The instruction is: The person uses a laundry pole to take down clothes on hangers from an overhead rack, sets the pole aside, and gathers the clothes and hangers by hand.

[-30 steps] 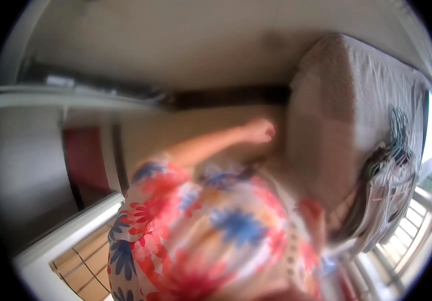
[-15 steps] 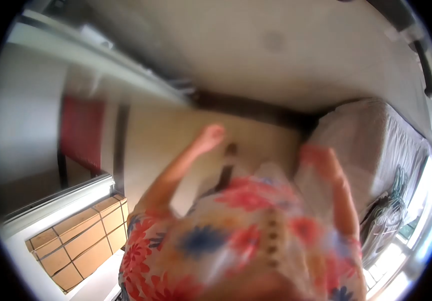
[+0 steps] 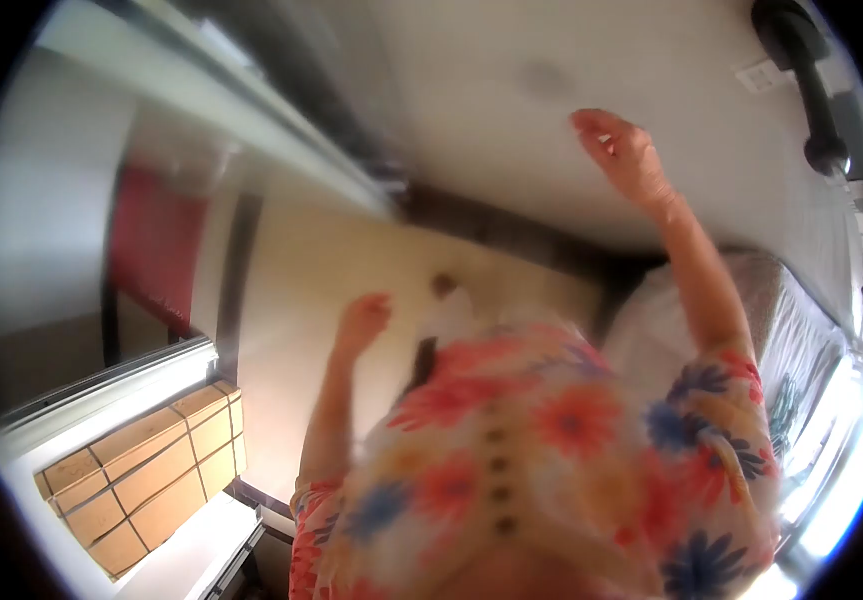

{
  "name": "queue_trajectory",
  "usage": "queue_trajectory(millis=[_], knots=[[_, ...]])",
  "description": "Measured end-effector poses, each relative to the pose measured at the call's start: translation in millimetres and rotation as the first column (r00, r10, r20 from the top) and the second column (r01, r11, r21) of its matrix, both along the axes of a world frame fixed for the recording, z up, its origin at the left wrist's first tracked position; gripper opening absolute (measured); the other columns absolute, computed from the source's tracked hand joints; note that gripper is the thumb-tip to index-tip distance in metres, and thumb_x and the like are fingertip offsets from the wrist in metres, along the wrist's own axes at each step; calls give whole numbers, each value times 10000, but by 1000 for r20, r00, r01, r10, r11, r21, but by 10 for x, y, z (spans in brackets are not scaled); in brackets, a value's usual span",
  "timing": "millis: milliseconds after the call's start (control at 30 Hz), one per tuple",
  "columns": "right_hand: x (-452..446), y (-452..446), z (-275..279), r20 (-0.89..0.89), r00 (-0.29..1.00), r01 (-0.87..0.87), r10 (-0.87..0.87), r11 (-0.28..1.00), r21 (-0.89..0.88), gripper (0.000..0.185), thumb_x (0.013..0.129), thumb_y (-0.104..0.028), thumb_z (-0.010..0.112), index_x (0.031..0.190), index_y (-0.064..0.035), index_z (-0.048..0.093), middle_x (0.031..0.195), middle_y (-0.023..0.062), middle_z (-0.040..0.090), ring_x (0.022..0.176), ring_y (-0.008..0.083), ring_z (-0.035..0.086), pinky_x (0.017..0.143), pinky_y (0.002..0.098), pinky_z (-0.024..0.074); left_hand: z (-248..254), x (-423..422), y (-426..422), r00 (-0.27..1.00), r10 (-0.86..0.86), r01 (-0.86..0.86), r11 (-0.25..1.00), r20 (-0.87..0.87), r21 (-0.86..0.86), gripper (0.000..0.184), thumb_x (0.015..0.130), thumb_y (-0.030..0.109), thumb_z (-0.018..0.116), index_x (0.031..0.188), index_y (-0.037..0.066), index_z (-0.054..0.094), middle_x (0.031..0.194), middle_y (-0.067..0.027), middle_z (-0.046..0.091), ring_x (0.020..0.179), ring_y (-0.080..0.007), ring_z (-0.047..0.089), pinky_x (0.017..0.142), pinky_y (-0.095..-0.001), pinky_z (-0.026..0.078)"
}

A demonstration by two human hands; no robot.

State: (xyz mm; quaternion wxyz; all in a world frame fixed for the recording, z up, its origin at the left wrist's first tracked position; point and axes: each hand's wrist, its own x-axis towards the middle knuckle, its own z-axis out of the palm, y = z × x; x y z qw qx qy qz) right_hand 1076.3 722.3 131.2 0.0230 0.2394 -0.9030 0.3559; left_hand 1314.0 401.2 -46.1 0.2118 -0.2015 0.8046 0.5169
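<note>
My left hand (image 3: 363, 322) hangs in the air over the tan floor, its fingers curled inward and slightly blurred; no object shows in it. Raised higher and farther forward, my right hand (image 3: 623, 160) is in front of the grey wall (image 3: 471, 80). Its fingers are loosely bent, with a small gap between thumb and fingers and nothing visible in them. Neither hand touches anything that I can see. Below both arms is the floral shirt (image 3: 496, 440) I wear, with a row of dark buttons.
A strapped cardboard box (image 3: 151, 470) lies on a white surface at the lower left. A red panel (image 3: 158, 240) stands beyond it. Furniture under a plastic cover (image 3: 656, 310) is at the right. A black fixture (image 3: 813, 100) and a white wall plate (image 3: 761, 77) are at the upper right.
My right hand has risen from beside the covered furniture to in front of the wall. My left hand has moved lower and leftward in view. The view has shifted slightly.
</note>
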Motion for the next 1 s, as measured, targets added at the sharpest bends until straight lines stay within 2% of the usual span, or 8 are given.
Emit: queue_trajectory(millis=[67,167,300,433,567,667,967,1000], knots=[[-160,23,-17,-138,987,95,-85,993,65,142,765,-124,508,890,-77,557,796,44,593,707,144,570,618,237,444,4,-36,-178,1000,12,-12,1000,-27,-23,277,725,147,518,974,25,524,715,-38,544,572,-103,533,465,-223,403],[-376,75,-53,-38,980,197,-195,979,59,142,770,-160,510,869,-80,569,737,30,601,668,126,572,610,228,440,72,-142,-399,999,6,-9,995,-32,-97,280,728,150,514,976,21,524,712,-39,544,568,-102,531,468,-222,402],[-389,30,-6,30,962,269,-271,962,52,166,759,-199,522,812,-57,589,690,22,603,627,102,574,595,214,441,129,-181,-531,997,78,-79,994,-26,-80,285,729,150,514,976,9,520,698,-33,535,564,-101,527,465,-217,398],[-406,28,-9,83,952,293,-294,956,15,174,750,-193,524,781,-36,593,665,32,600,603,97,573,584,212,444,-218,-18,-728,996,71,-77,991,-62,-111,288,728,146,513,973,-4,518,686,-33,527,563,-102,527,459,-212,393],[-396,48,16,76,959,271,-272,962,26,174,750,-185,524,783,-28,592,653,37,597,597,97,573,580,208,445,-224,123,-850,995,56,-68,988,-84,-141,292,725,139,515,976,-10,515,683,-37,527,564,-104,529,454,-213,392],[-383,32,59,96,960,263,-262,965,11,174,751,-183,528,786,-24,590,651,38,597,598,97,574,577,207,446,-79,160,-882,980,201,-200,979,11,-43,297,721,134,517,982,-9,512,684,-40,531,563,-105,531,448,-214,394],[-432,60,28,131,958,258,-256,966,7,169,753,-180,529,792,-27,590,658,48,593,595,104,574,568,217,448,-147,101,-982,954,298,-294,946,-6,138,294,722,128,529,986,0,511,681,-38,538,551,-102,527,439,-206,394],[-428,67,24,142,955,263,-261,965,4,167,753,-178,529,792,-28,590,656,48,592,595,105,574,566,218,449,-146,76,-982,957,289,-287,950,-1,120,293,722,128,529,985,0,512,679,-38,538,551,-102,527,439,-206,394]])
